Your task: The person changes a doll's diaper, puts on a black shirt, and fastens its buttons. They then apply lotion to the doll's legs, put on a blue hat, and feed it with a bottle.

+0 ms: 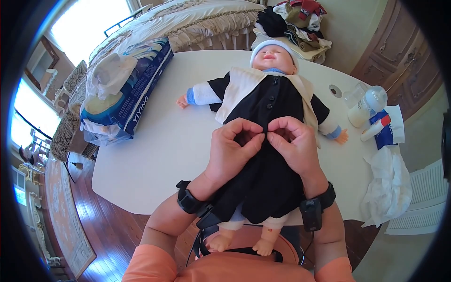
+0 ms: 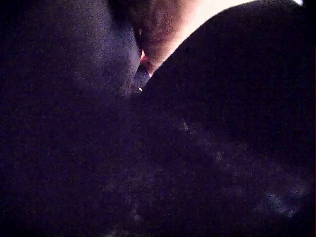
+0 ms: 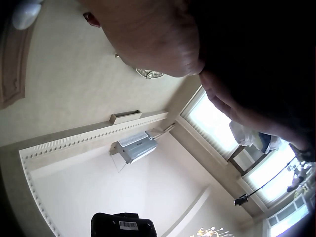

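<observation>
A doll (image 1: 274, 57) in a pale cap lies on its back on a white table (image 1: 136, 174), dressed in a black garment (image 1: 277, 188) with cream lapels. Several dark buttons (image 1: 270, 98) run down its front. Over the garment's middle, the left hand (image 1: 235, 148) pinches the black cloth between thumb and forefinger. Right beside it the right hand (image 1: 296, 145) pinches the same front edge, the fingertips nearly touching. What lies between the fingertips is hidden. Dark cloth (image 2: 148, 163) fills most of the left wrist view. In the right wrist view the right hand (image 3: 153, 39) meets black cloth.
A diaper pack (image 1: 145, 87) stands at the table's left. On the right are a baby bottle (image 1: 366, 108), a red-capped tube (image 1: 376, 128), a blue packet (image 1: 385, 136) and a crumpled white wipe or cloth (image 1: 387, 183). Clothes (image 1: 300, 23) are piled behind the doll's head.
</observation>
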Motion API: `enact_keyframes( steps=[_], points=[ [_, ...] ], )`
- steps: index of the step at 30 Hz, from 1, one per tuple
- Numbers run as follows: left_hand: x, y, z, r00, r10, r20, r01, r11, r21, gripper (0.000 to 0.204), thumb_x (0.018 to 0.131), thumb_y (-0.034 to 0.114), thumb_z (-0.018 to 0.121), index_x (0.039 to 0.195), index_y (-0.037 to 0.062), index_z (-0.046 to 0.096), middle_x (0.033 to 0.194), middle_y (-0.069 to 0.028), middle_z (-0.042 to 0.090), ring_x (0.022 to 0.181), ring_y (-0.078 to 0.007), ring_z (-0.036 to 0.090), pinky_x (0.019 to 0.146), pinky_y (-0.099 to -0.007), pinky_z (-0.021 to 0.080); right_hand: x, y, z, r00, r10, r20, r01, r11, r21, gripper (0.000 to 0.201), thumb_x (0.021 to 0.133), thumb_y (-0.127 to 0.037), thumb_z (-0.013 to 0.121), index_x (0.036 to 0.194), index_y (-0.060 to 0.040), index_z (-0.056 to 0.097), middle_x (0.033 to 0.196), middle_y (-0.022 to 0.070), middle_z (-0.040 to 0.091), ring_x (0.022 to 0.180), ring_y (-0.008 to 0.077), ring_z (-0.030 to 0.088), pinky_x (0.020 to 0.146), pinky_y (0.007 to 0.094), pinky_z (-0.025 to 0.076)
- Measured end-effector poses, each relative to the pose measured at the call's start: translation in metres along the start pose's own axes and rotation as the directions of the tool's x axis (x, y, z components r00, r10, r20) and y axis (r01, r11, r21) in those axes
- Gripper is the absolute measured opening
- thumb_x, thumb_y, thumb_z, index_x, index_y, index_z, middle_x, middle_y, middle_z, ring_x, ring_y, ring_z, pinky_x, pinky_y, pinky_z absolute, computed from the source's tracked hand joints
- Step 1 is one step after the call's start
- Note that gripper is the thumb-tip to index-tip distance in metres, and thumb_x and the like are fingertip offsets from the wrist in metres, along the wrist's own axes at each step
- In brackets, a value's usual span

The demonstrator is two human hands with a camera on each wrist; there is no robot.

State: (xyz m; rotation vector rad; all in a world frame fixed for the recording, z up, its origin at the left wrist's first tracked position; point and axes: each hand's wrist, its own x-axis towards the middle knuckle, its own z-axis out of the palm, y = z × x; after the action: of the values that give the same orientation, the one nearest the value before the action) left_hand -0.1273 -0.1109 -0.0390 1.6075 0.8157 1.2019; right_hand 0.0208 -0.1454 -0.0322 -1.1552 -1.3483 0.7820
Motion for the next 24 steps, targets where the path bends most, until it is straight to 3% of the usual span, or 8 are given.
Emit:
enact_keyframes(
  steps=[2,12,15,21,24],
  points=[
    [0.0008,-0.0006,-0.0001,1.0,0.006,0.022,-0.008,0.997,0.076,0.014,0.069,0.003,0.066,0.08,0.0018,0.058,0.066,0.0,0.056,0.057,-0.0047,0.049,0.054,-0.0191,0.042,0.0007,0.0006,-0.0009,1.0,0.0,0.002,0.0,1.0,0.001,0.01,0.073,-0.001,0.061,0.082,0.0012,0.059,0.07,0.0025,0.06,0.059,0.0041,0.053,0.054,0.0172,0.043],
    [-0.0003,0.0003,0.0024,1.0,0.004,0.009,-0.006,0.993,0.122,0.018,0.067,0.004,0.068,0.08,0.0016,0.056,0.066,-0.0014,0.055,0.059,-0.0064,0.049,0.055,-0.0199,0.043,-0.0008,-0.0009,0.0049,1.0,-0.011,-0.016,0.011,0.999,0.032,0.015,0.075,-0.001,0.059,0.089,0.0,0.052,0.075,0.0021,0.057,0.066,0.0043,0.052,0.056,0.0171,0.042],
    [0.0,-0.0012,0.0017,0.998,0.042,0.037,-0.047,0.988,0.147,0.018,0.07,0.004,0.068,0.083,0.0023,0.055,0.07,0.003,0.053,0.061,-0.002,0.046,0.056,-0.0162,0.04,-0.0005,0.0027,0.0036,1.0,-0.015,-0.008,0.016,1.0,0.018,0.016,0.076,0.001,0.058,0.09,-0.0003,0.05,0.075,0.0022,0.057,0.066,0.0044,0.052,0.057,0.0173,0.041],
    [0.0006,-0.0003,-0.0015,0.998,-0.028,0.049,0.024,0.996,0.082,0.014,0.072,0.005,0.066,0.083,0.0007,0.058,0.071,0.0025,0.055,0.063,-0.0023,0.047,0.059,-0.0164,0.041,-0.0005,0.0017,0.0027,1.0,-0.011,-0.006,0.011,1.0,0.023,0.015,0.076,0.001,0.057,0.09,-0.0004,0.05,0.075,0.0026,0.057,0.067,0.0045,0.052,0.058,0.0173,0.041],
    [0.0013,-0.002,-0.003,0.992,-0.114,0.054,0.117,0.992,-0.046,0.011,0.074,0.005,0.064,0.083,-0.0005,0.06,0.074,0.001,0.058,0.067,-0.003,0.05,0.062,-0.0168,0.042,-0.0006,0.0036,0.0024,1.0,-0.017,-0.004,0.017,0.999,0.035,0.016,0.076,0.001,0.057,0.091,-0.0007,0.05,0.076,0.0029,0.057,0.068,0.0046,0.052,0.058,0.0174,0.041]
  ],
)
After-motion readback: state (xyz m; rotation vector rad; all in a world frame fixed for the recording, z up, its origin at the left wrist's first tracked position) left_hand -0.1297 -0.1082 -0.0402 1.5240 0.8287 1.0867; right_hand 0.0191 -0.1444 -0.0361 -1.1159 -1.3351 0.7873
